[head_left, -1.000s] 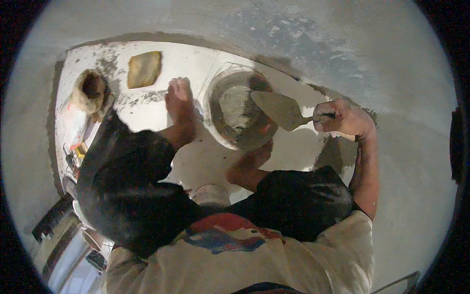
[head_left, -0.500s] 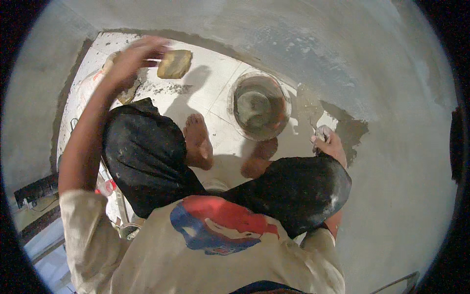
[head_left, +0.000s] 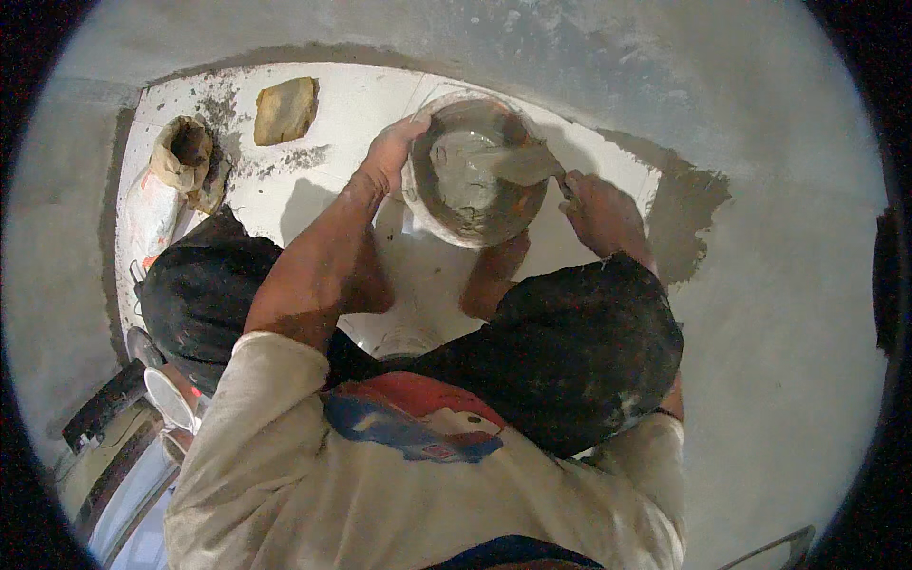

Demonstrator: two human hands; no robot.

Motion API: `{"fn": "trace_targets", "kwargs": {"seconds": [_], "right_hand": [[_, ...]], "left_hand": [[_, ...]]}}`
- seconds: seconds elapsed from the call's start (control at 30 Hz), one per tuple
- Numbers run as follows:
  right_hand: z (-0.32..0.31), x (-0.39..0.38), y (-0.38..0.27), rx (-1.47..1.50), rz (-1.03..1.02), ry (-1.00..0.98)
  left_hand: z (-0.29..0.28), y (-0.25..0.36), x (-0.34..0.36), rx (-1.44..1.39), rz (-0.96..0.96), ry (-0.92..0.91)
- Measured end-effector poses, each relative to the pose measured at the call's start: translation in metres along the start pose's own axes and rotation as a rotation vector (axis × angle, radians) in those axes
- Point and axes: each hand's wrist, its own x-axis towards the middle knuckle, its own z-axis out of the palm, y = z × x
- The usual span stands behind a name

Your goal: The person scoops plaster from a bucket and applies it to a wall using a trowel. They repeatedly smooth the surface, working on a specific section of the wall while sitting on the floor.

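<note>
My left hand (head_left: 393, 154) grips the left rim of a round bucket (head_left: 413, 195) that stands on the white tiled floor and holds wet grey mortar (head_left: 461, 195). My right hand (head_left: 598, 214) is closed on the handle of a trowel (head_left: 518, 163), whose grey-coated blade lies over the mortar inside the bucket's right half. My bare feet are on either side below the bucket, partly hidden by my left arm and the bucket, and my knees in dark trousers (head_left: 579, 342) are bent.
A yellowish sponge-like slab (head_left: 285, 109) and an open paper sack (head_left: 176, 161) sit at the upper left, with scattered grit nearby. A grey plastered wall (head_left: 779, 266) curves round the floor, with a damp patch (head_left: 689, 228) at right. A white container (head_left: 166, 399) and other items are at lower left.
My left hand has come down from beside the slab to the bucket rim. My right hand and trowel have moved from the right wall back into the bucket, which appears higher in view.
</note>
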Motion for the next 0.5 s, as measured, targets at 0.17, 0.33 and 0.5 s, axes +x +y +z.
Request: {"fn": "trace_targets", "kwargs": {"seconds": [0.17,0.33,0.5], "right_hand": [[0.019,0.039,-0.018,-0.218,-0.223,0.212],[0.072,0.076,-0.022,-0.256,-0.303,0.433],[0.103,0.085,-0.039,-0.303,-0.342,0.429]], "left_hand": [[0.030,0.020,-0.020,0.187,0.121,-0.001],[0.045,0.033,-0.027,0.365,0.173,0.043],[0.052,0.037,-0.036,0.391,0.195,0.049]]}}
